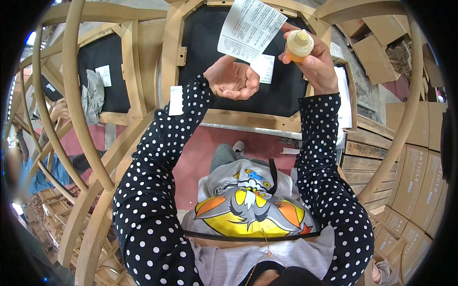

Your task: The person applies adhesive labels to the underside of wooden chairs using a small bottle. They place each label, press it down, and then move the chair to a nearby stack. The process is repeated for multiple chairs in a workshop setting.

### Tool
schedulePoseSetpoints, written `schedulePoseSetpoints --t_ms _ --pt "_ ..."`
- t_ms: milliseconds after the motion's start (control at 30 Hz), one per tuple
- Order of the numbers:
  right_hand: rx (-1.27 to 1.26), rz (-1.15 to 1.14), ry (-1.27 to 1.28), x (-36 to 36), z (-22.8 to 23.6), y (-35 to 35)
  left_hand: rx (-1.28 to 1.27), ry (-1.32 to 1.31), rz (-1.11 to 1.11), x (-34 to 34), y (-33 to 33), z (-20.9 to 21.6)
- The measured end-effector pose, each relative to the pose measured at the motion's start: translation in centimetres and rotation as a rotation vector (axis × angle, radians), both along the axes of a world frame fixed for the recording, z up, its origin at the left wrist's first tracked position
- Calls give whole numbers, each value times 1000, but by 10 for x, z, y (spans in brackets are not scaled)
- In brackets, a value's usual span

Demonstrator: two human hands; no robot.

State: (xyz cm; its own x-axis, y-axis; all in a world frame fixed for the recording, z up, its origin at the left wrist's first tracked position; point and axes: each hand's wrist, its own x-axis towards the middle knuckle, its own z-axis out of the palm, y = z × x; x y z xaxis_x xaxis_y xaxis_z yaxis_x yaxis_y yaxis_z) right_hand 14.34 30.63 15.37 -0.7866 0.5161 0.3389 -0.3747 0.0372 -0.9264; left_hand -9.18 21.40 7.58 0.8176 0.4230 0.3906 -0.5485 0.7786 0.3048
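My right hand point(318, 64) grips a small squeeze bottle point(299, 45) with a cream nozzle top and amber lower part, its tip toward me. A printed white paper sheet point(250, 29) stands between my hands, its upper right corner meeting my right fingertips. Just below the sheet, my left hand point(233, 80) is turned palm up with the fingers curled in; what they hold, if anything, is hidden. Beneath both hands lies a wooden chair frame with a black fabric panel point(202, 40). A second white label point(263, 68) rests on that panel. Another white label point(176, 100) clings to my left sleeve.
At left stands another wooden frame with a black panel point(102, 53), a grey cloth point(93, 97) and a label point(103, 75). Curved wooden chair parts point(82, 90) rise around it. Cardboard boxes point(415, 186) are stacked at right beside slatted wood point(369, 152). A person in blue point(40, 176) is at far left.
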Motion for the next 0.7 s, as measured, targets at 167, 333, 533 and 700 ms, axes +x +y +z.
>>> schedulePoseSetpoints --t_ms 167,333,533,700 --pt "17 33 45 8 -2 6 -134 -41 12 0 -2 -1" --pt "110 70 89 13 -2 16 -189 -52 16 -6 4 14" --pt "241 69 10 31 7 20 110 621 399 -38 16 35" --pt "119 178 383 28 4 34 320 1015 509 -67 30 29"
